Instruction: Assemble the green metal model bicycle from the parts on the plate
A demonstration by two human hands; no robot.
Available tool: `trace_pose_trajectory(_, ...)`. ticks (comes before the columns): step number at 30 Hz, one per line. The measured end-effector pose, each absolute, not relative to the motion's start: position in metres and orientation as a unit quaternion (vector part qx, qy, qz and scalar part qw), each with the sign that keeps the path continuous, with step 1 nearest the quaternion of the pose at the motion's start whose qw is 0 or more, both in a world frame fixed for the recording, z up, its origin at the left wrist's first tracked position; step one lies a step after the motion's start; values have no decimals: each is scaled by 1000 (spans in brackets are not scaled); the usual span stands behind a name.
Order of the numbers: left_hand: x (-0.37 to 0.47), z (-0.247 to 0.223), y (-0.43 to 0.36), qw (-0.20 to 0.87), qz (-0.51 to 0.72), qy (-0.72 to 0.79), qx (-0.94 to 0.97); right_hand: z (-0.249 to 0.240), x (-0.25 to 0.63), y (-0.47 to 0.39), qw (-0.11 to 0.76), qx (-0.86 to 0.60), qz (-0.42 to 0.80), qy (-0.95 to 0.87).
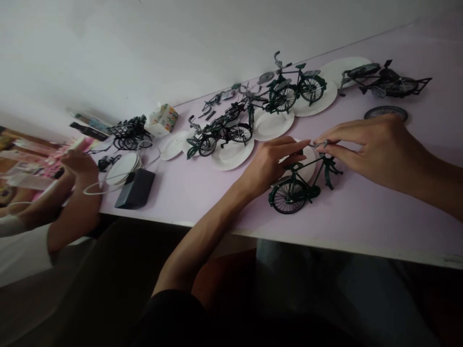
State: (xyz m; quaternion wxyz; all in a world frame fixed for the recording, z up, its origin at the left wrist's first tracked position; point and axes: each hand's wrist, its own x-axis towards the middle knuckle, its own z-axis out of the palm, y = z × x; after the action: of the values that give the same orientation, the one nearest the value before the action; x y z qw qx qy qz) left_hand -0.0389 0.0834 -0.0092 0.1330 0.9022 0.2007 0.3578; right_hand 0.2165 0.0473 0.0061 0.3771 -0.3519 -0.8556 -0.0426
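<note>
A dark green model bicycle (294, 193) stands on the table in front of me, its rear wheel on the surface and its front fork bare. Above the fork is a small grey handlebar (321, 143). My right hand (383, 144) pinches this handlebar between thumb and forefinger. From the other side, my left hand (277, 159) has its fingers closed at the handlebar's left end, over the bicycle's saddle. The left fingertips partly hide what they grip. A loose black wheel (386, 113) lies just behind my right hand.
Several assembled model bicycles (238, 132) stand along the wall among white paper plates (231, 156). Another lies on its side (388, 84) at the back right. Leftward are a tissue box (162, 119), a dark box (135, 189) and a co-worker's arm (77, 193). The table edge (325, 246) runs nearby.
</note>
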Motion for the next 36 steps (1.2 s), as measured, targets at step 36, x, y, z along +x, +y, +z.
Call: trace_pose_trajectory(36, -43, 4, 83, 274, 340, 231, 869, 3, 212, 49, 426, -398, 149, -799)
